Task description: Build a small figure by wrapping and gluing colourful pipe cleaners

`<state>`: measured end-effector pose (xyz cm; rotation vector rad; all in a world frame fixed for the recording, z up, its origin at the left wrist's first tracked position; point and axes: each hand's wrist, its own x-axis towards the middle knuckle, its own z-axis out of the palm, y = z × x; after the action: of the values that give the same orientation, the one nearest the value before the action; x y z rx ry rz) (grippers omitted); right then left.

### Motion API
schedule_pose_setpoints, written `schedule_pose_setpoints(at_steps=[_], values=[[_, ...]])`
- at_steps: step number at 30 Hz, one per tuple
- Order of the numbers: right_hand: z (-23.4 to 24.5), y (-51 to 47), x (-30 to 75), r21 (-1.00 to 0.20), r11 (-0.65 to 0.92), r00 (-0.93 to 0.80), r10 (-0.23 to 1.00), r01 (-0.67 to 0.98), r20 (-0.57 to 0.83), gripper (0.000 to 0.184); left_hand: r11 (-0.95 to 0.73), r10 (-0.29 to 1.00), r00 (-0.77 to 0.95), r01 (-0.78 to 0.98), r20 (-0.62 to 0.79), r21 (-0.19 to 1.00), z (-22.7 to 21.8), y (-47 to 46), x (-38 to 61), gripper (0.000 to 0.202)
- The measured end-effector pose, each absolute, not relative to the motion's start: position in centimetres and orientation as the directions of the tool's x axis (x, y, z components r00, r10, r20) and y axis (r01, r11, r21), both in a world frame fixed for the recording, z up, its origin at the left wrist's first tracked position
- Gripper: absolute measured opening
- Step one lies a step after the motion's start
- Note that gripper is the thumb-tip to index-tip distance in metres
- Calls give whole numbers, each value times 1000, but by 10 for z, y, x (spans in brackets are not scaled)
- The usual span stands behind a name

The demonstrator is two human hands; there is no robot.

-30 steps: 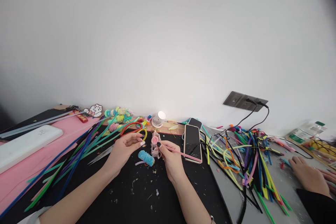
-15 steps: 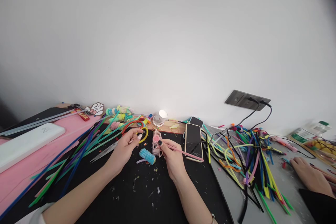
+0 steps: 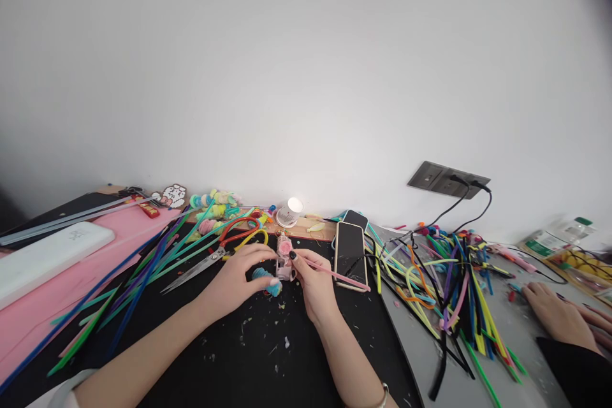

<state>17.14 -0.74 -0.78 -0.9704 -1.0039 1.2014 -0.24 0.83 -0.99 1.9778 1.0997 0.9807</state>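
Observation:
My left hand (image 3: pixel 239 278) lies palm down on the black mat (image 3: pixel 229 357), its fingers curled over a small blue fuzzy coil (image 3: pixel 268 285) of pipe cleaner. My right hand (image 3: pixel 313 280) is closed in a pinch on a thin pink pipe cleaner (image 3: pixel 340 276) that runs right toward a phone. Its fingertips press against a small pink object (image 3: pixel 285 256) standing between my two hands. Scissors (image 3: pixel 203 261) with red and yellow handles lie just left of my left hand.
Two phones (image 3: pixel 350 244) lie right of my right hand. A tangle of coloured pipe cleaners (image 3: pixel 454 287) covers the grey mat at the right. Another person's hand (image 3: pixel 557 315) rests at the far right. Long coloured sticks (image 3: pixel 143 274), a pink sheet and a white box (image 3: pixel 45 255) lie left.
My left hand has turned palm down and dropped onto the blue coil, which earlier lay free on the mat. My right hand has kept its hold on the pink pipe cleaner.

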Motion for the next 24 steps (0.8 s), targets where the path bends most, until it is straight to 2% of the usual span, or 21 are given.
schedule_pose_setpoints(at_steps=[4, 10, 13, 17, 24], values=[[-7, -7, 171, -963, 112, 93, 991, -246, 92, 19, -519, 815, 512, 435, 272, 736, -15, 9, -5, 33], [-8, -7, 171, -960, 115, 102, 990, -255, 92, 16, -511, 808, 534, 428, 248, 746, -12, 9, -6, 13], [-9, -7, 171, -957, 126, 107, 989, -260, 102, 16, -470, 840, 490, 438, 235, 766, -10, 9, -5, 10], [-8, -7, 172, -960, 128, 127, 987, -249, 99, 13, -386, 908, 333, 430, 254, 816, -10, 10, -4, 15], [-7, -7, 174, -978, 176, 148, 976, -109, 159, 15, -295, 953, 172, 352, 248, 888, -7, 10, -3, 21]])
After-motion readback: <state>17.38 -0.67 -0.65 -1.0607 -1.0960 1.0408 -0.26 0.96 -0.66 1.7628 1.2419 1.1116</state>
